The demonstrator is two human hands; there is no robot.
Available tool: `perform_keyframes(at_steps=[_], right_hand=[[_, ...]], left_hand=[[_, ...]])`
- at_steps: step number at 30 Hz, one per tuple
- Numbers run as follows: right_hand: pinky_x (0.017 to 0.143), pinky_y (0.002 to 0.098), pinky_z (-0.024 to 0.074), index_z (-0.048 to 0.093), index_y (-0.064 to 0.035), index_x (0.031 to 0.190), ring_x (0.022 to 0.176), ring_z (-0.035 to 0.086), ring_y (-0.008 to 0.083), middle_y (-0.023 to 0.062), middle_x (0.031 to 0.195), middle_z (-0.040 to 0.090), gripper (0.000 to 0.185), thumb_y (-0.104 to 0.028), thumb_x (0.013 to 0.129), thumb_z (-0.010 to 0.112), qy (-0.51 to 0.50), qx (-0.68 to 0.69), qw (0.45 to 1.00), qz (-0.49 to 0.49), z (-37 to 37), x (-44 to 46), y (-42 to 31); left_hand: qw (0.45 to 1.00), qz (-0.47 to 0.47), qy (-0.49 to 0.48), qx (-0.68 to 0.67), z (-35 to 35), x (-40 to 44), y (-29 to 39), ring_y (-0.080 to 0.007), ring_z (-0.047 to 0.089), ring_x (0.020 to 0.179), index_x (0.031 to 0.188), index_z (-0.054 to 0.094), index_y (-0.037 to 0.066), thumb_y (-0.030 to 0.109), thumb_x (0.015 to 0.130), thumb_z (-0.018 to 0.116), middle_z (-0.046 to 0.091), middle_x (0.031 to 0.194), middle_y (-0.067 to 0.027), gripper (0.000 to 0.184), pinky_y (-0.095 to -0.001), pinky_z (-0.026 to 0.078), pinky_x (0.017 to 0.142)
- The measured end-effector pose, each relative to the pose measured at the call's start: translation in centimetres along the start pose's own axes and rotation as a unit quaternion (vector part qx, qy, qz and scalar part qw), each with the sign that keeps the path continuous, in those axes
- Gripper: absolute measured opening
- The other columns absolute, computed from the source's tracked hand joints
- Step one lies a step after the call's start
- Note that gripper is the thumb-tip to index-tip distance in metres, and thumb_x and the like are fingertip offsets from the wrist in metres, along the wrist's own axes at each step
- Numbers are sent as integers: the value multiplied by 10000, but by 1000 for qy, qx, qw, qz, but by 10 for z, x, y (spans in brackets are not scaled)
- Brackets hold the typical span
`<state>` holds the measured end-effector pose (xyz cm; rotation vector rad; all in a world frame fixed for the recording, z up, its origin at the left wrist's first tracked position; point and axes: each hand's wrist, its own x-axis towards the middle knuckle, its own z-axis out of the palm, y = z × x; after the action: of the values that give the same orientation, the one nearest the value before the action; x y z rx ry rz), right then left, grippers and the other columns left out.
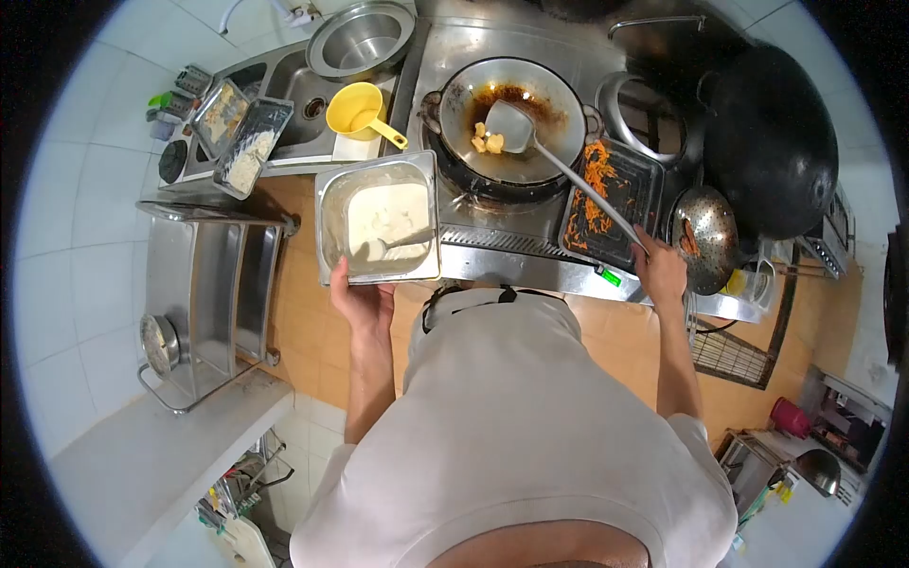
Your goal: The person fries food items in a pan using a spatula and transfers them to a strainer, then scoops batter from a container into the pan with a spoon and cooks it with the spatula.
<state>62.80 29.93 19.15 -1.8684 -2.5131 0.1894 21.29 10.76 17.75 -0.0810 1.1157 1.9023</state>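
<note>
My left hand (363, 303) grips the near edge of a square metal container (377, 168). Inside it lies a thick, creamy white mixture (388, 210), with a spoon (374, 250) resting in it. My right hand (660, 270) is wrapped round the long handle of a wok spatula (579, 180). The spatula's blade is in the wok (554, 156) on the stove, beside a few yellow lumps (488, 142). Brown residue coats the wok's far inner side. Left of my right hand, a black tray (636, 227) holds orange shreds (595, 185), probably carrot.
A yellow dipper (355, 109) and a metal basin (360, 45) are by the sink (295, 106). Trays of pale food (248, 156) sit at its left. At right are a perforated skimmer (705, 251) and a large black wok (772, 142). A metal cart (204, 284) stands left.
</note>
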Motion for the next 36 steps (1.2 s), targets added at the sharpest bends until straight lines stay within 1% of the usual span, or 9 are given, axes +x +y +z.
perform_keyframes(at_steps=[9, 15, 18, 21, 22, 25, 28, 31, 36], right_hand=[[566, 435, 533, 668, -248, 1212, 675, 669, 331, 106, 821, 686, 321, -272, 894, 636, 55, -10, 997, -52, -25, -22, 8], [566, 459, 538, 673, -248, 1202, 672, 671, 346, 150, 794, 677, 298, -278, 911, 615, 72, -72, 995, 0, -37, -10, 5], [600, 474, 543, 683, -221, 1186, 691, 672, 364, 177, 811, 682, 286, -287, 922, 595, 28, -90, 995, 43, -51, 8, 9], [659, 486, 544, 698, -182, 1153, 743, 673, 383, 188, 846, 689, 276, -292, 927, 584, 0, -73, 996, 47, -86, 27, 5], [721, 488, 540, 711, -150, 1114, 783, 668, 396, 194, 878, 689, 266, -288, 924, 587, -11, -69, 997, 44, -102, 33, -2], [768, 487, 533, 711, -145, 1103, 846, 666, 384, 193, 923, 690, 264, -292, 921, 590, -50, -104, 993, 12, -122, 57, 1], [830, 483, 520, 719, -135, 1088, 927, 665, 361, 202, 1002, 685, 274, -312, 915, 600, -77, -101, 992, 13, -132, 72, -5], [864, 469, 515, 724, -110, 1065, 949, 662, 371, 210, 1015, 686, 287, -320, 915, 600, -133, -33, 991, -1, -111, 94, 12], [856, 447, 513, 725, -51, 1001, 932, 661, 393, 219, 961, 692, 317, -328, 916, 594, -198, 72, 978, 8, -13, 97, 39]], left_hand=[[1000, -6, -4, 13, 8, 3, 2, -318, 611, 1085, 1307, 479, 10, 468, 855, 544, 565, 1256, -152, 647, -473, 562, 854], [999, -15, -30, 13, 8, 6, 2, -330, 597, 1122, 1312, 481, 12, 465, 861, 534, 562, 1268, -150, 642, -488, 550, 886], [999, -13, -29, 15, 8, 4, 2, -322, 595, 1131, 1311, 486, 13, 464, 860, 535, 563, 1274, -147, 640, -482, 548, 894], [1000, -19, -19, 15, 10, 3, 2, -311, 598, 1127, 1310, 489, 14, 465, 857, 538, 564, 1278, -144, 641, -466, 549, 894], [1000, -22, -14, 15, 11, 2, 3, -307, 599, 1125, 1311, 490, 15, 465, 856, 540, 564, 1278, -143, 642, -461, 550, 893], [1000, -15, -21, 18, 8, 2, 2, -301, 603, 1119, 1310, 494, 17, 462, 857, 540, 566, 1277, -138, 637, -449, 549, 891], [999, -17, -27, 9, 5, 1, 1, -306, 603, 1116, 1318, 487, 21, 463, 850, 549, 567, 1275, -138, 647, -459, 546, 889], [1000, -16, -16, 1, 3, -3, 1, -309, 603, 1116, 1325, 480, 30, 468, 841, 559, 567, 1273, -137, 658, -467, 546, 886], [1000, 3, -2, -11, -5, -6, 0, -311, 601, 1119, 1330, 471, 37, 467, 837, 565, 563, 1273, -138, 662, -477, 561, 849]])
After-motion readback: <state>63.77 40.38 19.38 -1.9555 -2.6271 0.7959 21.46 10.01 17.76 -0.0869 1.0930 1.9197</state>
